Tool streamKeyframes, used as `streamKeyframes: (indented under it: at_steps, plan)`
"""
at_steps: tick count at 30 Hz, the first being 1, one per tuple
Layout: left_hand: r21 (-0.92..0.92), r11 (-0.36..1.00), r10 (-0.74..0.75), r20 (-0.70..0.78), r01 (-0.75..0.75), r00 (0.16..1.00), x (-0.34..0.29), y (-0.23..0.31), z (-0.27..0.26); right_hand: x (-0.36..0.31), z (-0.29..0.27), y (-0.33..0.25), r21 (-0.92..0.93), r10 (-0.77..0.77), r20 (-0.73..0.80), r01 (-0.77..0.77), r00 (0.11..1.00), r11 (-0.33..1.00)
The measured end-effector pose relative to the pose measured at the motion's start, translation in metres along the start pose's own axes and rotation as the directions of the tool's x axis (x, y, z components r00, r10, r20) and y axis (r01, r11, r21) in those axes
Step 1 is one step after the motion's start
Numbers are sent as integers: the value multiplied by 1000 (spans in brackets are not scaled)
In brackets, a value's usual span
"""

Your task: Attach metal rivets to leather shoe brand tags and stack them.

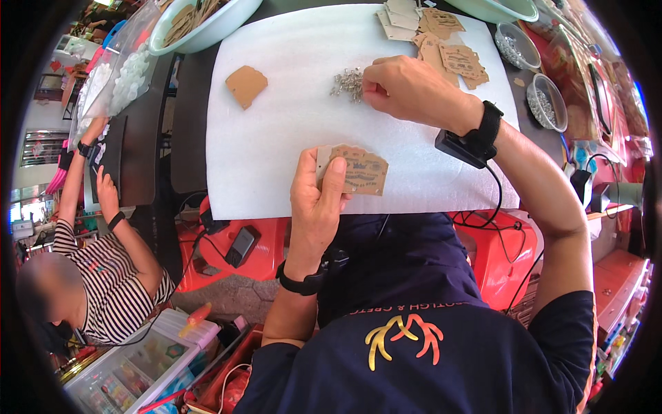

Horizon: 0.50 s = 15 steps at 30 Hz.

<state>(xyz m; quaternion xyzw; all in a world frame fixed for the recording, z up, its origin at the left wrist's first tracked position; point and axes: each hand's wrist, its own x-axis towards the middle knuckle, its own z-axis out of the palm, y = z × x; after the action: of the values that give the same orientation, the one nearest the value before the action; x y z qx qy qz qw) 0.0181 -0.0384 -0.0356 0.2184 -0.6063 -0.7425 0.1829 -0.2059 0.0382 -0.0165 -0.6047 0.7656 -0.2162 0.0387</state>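
My left hand (316, 207) grips a small printed cardboard card (367, 174) near the front edge of a white foam sheet (269, 162). The thumb presses on the card's face, and a paler layer shows at its left edge. My right hand (414, 88) is over a loose pile of tiny silvery metal pieces (346, 84), its fingers curled together at the pile's right side. Whatever lies between those fingertips is hidden. A plain brown card (246, 86) rests alone on the sheet's left part. Beyond my right hand, several printed cards (465, 63) overlap beside paler ones (398, 21).
Two clear bowls of small shiny pieces, a farther bowl (518, 48) and a nearer bowl (547, 103), stand right of the sheet. A pale green basin (227, 26) holds brown strips at far left. Another person (114, 276) works at left. A cable (498, 196) hangs from my right wrist.
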Motion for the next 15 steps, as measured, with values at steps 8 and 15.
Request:
streamKeyframes:
  at_steps: [8, 15]
  plan:
    - [40, 998, 40, 21, -41, 999, -1, 3, 6, -10, 0, 1, 115, -30, -50, 35, 998, 993]
    - [133, 980, 135, 111, -149, 985, -1, 15, 16, -31, -34, -31, 667, 69, 416, -355, 907, 655]
